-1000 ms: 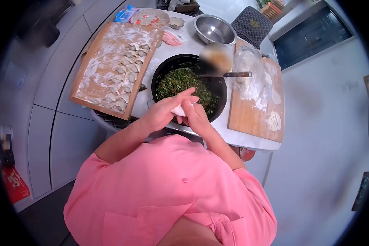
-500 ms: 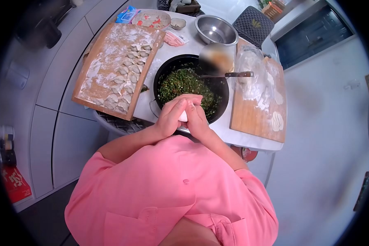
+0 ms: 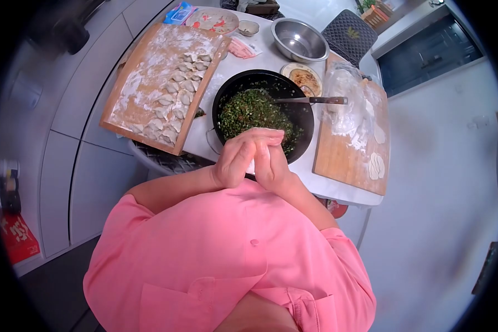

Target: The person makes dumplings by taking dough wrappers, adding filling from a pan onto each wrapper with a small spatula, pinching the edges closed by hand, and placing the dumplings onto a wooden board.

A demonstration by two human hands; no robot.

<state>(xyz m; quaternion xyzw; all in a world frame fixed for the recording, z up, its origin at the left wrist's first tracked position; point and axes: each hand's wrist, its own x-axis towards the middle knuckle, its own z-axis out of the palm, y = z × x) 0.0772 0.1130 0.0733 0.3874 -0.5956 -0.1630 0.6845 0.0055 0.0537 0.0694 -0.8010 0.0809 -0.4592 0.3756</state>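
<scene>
My left hand [image 3: 233, 160] and my right hand [image 3: 272, 160] are pressed together at the near rim of a black pot [image 3: 306, 141]. Both are closed around a dumpling [image 3: 251, 167]; only a sliver of its white dough shows between the palms. Chopped green filling [image 3: 252, 113] lies in the pot just beyond my fingers. A utensil with a brown handle [image 3: 329, 100] rests across the pot's right rim. Left of the pot, folded dumplings [image 3: 174, 94] stand in rows on a floured wooden board [image 3: 133, 83].
At right, another wooden board [image 3: 332, 155] carries flat dough wrappers [image 3: 376, 166] and a clear plastic bag [image 3: 340, 91]. Behind the pot are a plate with a browned flatbread [image 3: 304, 78], a steel bowl [image 3: 300, 40], a small bowl [image 3: 248, 27] and a plastic tray [image 3: 213, 21].
My hands have closed further over the dumpling, so less white dough shows. The view has shifted slightly, and the flatbread behind the pot now appears sharp instead of blurred.
</scene>
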